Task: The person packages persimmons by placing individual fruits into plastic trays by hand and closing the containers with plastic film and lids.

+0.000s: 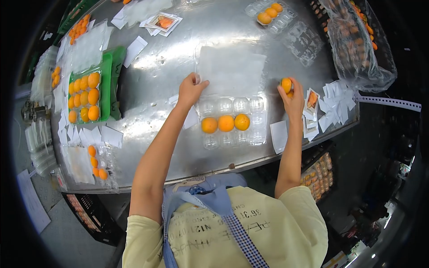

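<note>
In front of me lies an open clear plastic clamshell tray (pixel 241 105), its lid (pixel 231 67) folded back away from me. Three round orange fruits (pixel 225 123) sit side by side in one row of its cups; the other cups hold nothing. My left hand (pixel 192 90) is closed at the lid's left edge, thumb and curled fingers pinching the plastic. To the right of the tray, my right hand (pixel 291 99) grips an orange fruit (pixel 286 84) above the metal table, and part of a second fruit shows under its fingers.
A filled tray stands in a green crate (pixel 106 85) at left. Picture cards (pixel 311 102) and white slips (pixel 335 103) lie at right. Another part-filled tray (pixel 270 15) sits at the back. A plastic-lined crate (pixel 353 40) is at far right; the table's front edge (pixel 232 166) is near my body.
</note>
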Available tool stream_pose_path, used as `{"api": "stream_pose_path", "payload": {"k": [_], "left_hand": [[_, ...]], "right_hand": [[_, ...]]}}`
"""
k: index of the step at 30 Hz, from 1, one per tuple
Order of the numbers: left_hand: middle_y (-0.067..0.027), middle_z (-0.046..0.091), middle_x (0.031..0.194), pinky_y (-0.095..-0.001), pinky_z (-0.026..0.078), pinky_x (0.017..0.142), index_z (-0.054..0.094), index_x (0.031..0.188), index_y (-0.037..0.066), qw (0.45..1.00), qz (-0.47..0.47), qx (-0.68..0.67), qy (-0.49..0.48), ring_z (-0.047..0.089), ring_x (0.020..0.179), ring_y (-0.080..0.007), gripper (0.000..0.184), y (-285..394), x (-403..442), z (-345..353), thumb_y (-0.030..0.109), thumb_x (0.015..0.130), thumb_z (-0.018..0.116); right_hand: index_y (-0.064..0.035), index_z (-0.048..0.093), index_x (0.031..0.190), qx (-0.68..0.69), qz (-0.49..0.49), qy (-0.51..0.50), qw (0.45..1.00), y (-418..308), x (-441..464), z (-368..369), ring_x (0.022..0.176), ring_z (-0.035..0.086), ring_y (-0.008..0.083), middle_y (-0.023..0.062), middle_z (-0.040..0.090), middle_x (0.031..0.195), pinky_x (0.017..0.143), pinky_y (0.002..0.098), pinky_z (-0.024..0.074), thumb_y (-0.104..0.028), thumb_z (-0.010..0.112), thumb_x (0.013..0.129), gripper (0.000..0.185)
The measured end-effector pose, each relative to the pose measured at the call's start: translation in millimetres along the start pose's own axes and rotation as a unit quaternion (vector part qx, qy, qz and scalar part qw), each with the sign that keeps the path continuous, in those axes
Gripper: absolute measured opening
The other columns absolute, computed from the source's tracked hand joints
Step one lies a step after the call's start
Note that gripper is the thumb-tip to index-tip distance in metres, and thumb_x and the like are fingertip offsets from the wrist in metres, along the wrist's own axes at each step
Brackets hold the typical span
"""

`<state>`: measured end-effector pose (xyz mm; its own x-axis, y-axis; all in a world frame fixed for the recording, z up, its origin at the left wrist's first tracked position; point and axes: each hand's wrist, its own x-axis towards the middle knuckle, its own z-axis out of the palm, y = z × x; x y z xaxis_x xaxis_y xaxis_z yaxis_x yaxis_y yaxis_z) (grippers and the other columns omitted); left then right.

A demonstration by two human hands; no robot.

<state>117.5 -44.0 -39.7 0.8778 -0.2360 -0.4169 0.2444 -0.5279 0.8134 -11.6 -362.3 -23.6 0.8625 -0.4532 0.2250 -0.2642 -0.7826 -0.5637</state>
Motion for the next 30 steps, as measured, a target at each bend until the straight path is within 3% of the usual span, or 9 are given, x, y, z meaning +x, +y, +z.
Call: {"api": "stream_pose_path", "payload": {"k": [2, 6, 8, 10, 13, 17, 22, 25, 30], "left_hand": [[-0.0139, 0.063, 0.095, -0.0362, 0.048, 0.074, 0.052, 0.111, 0.001, 0.978, 0.110, -0.172, 0.040, 0.061, 0.077, -0.0232, 0.038, -6.1, -5.2, 14.2, 0.023, 0.083, 0.065], [-0.0142, 0.063, 0.096, -0.0303, 0.049, 0.072, 0.048, 0.116, 0.000, 0.979, 0.115, -0.164, 0.042, 0.062, 0.076, -0.0211, 0.032, -5.4, -20.0, 13.7, 0.012, 0.088, 0.057], [-0.0151, 0.063, 0.098, -0.0253, 0.049, 0.068, 0.049, 0.117, 0.000, 0.966, 0.048, -0.255, 0.010, 0.062, 0.075, -0.0198, 0.030, 27.0, -40.7, -0.5, 0.007, 0.089, 0.053], [-0.0146, 0.064, 0.097, -0.0228, 0.048, 0.064, 0.051, 0.116, 0.000, 0.952, 0.117, -0.277, 0.048, 0.062, 0.073, -0.0163, 0.030, 37.2, -51.5, -5.4, -0.001, 0.086, 0.048], [-0.0126, 0.065, 0.095, -0.0231, 0.049, 0.062, 0.055, 0.113, 0.001, 0.937, 0.255, -0.209, 0.116, 0.063, 0.074, -0.0126, 0.036, 60.3, -73.1, -14.2, -0.009, 0.080, 0.044], [-0.0092, 0.067, 0.096, -0.0280, 0.053, 0.066, 0.059, 0.108, 0.005, 0.899, 0.399, -0.024, 0.178, 0.067, 0.081, -0.0198, 0.040, 89.3, -120.4, -17.7, -0.010, 0.072, 0.051], [-0.0114, 0.066, 0.102, -0.0315, 0.055, 0.071, 0.065, 0.095, 0.006, 0.774, 0.621, 0.086, 0.093, 0.065, 0.094, -0.0255, 0.026, 63.2, -137.8, 12.1, 0.000, 0.071, 0.059], [-0.0101, 0.067, 0.102, -0.0321, 0.055, 0.076, 0.065, 0.095, 0.007, 0.747, 0.643, 0.165, 0.035, 0.065, 0.096, -0.0276, 0.025, 49.0, -155.4, 17.9, 0.003, 0.071, 0.059], [-0.0127, 0.066, 0.103, -0.0331, 0.054, 0.075, 0.064, 0.095, 0.004, 0.808, 0.582, 0.065, 0.068, 0.064, 0.096, -0.0269, 0.020, 25.2, -131.2, 10.4, 0.010, 0.077, 0.062]], "right_hand": [[-0.0071, 0.054, 0.121, -0.044, -0.017, 0.003, 0.999, 23.0, -12.3, 2.0, 0.093, 0.057, 0.0301, 0.0137, 0.057, 0.112, 0.080, 0.0364, 0.0467, -0.031, 0.072, 0.077, 0.053], [-0.0055, 0.050, 0.123, -0.282, -0.110, 0.096, 0.948, 2.0, -30.2, -7.4, 0.104, 0.052, 0.0325, 0.0174, 0.050, 0.122, 0.081, 0.0391, 0.0458, -0.031, 0.073, 0.076, 0.058], [-0.0060, 0.048, 0.125, -0.095, -0.041, 0.090, 0.991, -21.1, -43.5, -0.6, 0.110, 0.046, 0.0273, 0.0157, 0.047, 0.123, 0.085, 0.0368, 0.0422, -0.026, 0.069, 0.080, 0.053], [-0.0059, 0.048, 0.125, 0.184, 0.052, 0.068, 0.979, -48.5, -68.8, 13.6, 0.110, 0.045, 0.0236, 0.0133, 0.046, 0.122, 0.087, 0.0349, 0.0402, -0.024, 0.066, 0.082, 0.050], [-0.0056, 0.044, 0.130, 0.312, 0.124, 0.074, 0.939, -90.7, -103.4, 42.3, 0.111, 0.045, 0.0184, 0.0076, 0.047, 0.124, 0.092, 0.0295, 0.0376, -0.018, 0.057, 0.089, 0.045], [-0.0093, 0.031, 0.139, 0.635, 0.295, 0.019, 0.714, -142.7, -107.7, 55.1, 0.124, 0.037, 0.0242, 0.0137, 0.032, 0.138, 0.099, 0.0374, 0.0364, -0.030, 0.046, 0.095, 0.051], [-0.0074, 0.029, 0.140, 0.758, 0.321, -0.081, 0.562, -148.9, -104.7, 53.4, 0.125, 0.037, 0.0252, 0.0144, 0.031, 0.139, 0.100, 0.0384, 0.0372, -0.028, 0.046, 0.095, 0.052], [-0.0062, 0.028, 0.140, 0.758, 0.322, -0.106, 0.558, -142.4, -108.3, 48.2, 0.126, 0.037, 0.0257, 0.0148, 0.030, 0.140, 0.100, 0.0390, 0.0377, -0.028, 0.046, 0.095, 0.053], [-0.0043, 0.026, 0.141, 0.706, 0.321, -0.109, 0.622, -123.6, -104.3, 49.5, 0.127, 0.036, 0.0267, 0.0155, 0.029, 0.141, 0.101, 0.0399, 0.0385, -0.026, 0.046, 0.095, 0.054]]}}
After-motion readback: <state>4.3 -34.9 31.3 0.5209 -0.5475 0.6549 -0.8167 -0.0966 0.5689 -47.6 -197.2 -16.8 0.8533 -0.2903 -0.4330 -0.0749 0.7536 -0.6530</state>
